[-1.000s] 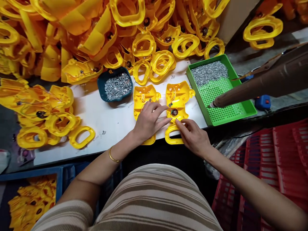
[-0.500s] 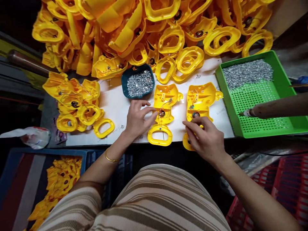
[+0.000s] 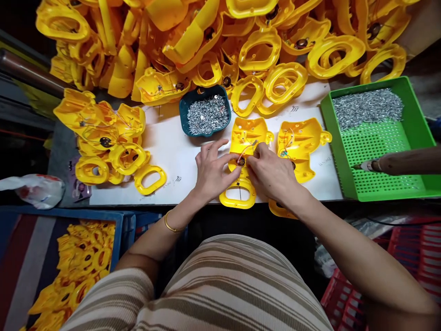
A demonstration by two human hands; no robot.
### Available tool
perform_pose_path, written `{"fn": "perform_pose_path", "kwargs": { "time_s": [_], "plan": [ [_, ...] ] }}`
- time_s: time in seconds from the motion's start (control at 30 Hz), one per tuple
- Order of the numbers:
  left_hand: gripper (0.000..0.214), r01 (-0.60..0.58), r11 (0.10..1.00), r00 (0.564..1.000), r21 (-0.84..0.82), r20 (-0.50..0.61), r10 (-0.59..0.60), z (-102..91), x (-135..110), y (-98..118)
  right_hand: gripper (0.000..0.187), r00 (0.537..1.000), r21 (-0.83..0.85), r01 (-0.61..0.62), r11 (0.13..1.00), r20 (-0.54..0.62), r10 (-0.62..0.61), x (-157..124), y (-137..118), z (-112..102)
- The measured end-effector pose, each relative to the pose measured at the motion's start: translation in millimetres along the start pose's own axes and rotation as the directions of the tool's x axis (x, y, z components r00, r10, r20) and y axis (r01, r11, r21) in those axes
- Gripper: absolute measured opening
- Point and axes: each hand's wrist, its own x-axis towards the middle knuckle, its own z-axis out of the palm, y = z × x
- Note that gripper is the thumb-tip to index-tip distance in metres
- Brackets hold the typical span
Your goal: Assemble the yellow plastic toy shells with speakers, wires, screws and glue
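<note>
A yellow plastic shell half (image 3: 248,128), with thin wires and a round dark speaker (image 3: 240,161) inside, lies open side up in front of me. My left hand (image 3: 217,172) is at its left edge, fingers apart, with the thumb and forefinger touching around the speaker. From the right, my right hand (image 3: 274,172) reaches over the same shell with fingers pinched beside the speaker; whatever they hold is hidden. A second yellow shell half (image 3: 303,133) with wires and a green board lies to the right, partly covered by my right hand. The first shell's oval ring end (image 3: 237,202) points toward me.
A dark teal bowl (image 3: 184,115) of small metal screws stands behind my left hand. At right is a green basket (image 3: 344,184) with more screws; a screwdriver-like tool (image 3: 396,162) hangs over it. Yellow shells (image 3: 120,78) are heaped behind, with a smaller pile (image 3: 103,142) at left.
My right hand has moved left from the second shell to the speaker area of the first. My left thumb and forefinger have come further onto that shell. The view has shifted slightly.
</note>
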Motion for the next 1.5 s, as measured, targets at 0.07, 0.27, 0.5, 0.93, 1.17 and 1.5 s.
{"fn": "perform_pose_path", "kwargs": {
  "time_s": [0.07,0.27,0.5,0.93,1.17,1.5],
  "plan": [
    [0.012,0.020,0.998,0.999,-0.061,-0.036,-0.022,-0.9,1.4,1.7,0.028,1.000,0.019,0.020,1.000,0.010,-0.020,0.7,4.6,-0.1],
    [0.017,0.047,0.952,0.999,-0.303,-0.001,-0.050,-6.9,13.2,1.5,0.029,0.993,0.172,0.082,0.982,-0.104,-0.065,0.1,17.8,-9.2],
    [0.013,0.073,0.862,0.957,-0.501,0.279,0.081,-8.4,28.8,4.9,0.024,0.971,0.314,0.180,0.932,-0.211,-0.116,10.2,21.9,-20.0],
    [0.039,0.563,0.214,0.818,-0.799,0.500,-0.284,-13.2,36.6,7.6,0.019,0.744,0.411,0.268,0.871,-0.663,0.084,-7.8,-5.3,12.4],
    [0.037,0.606,0.061,0.778,-0.793,0.575,-0.253,-11.7,34.4,9.2,0.020,0.746,0.397,0.318,0.861,-0.666,0.032,-1.6,-3.4,19.3],
    [0.022,0.349,0.480,0.926,-0.805,0.217,-0.310,-0.8,22.0,-13.6,0.023,0.951,0.321,-0.156,0.934,-0.205,0.230,-8.1,-0.6,4.3]
  ]
}}
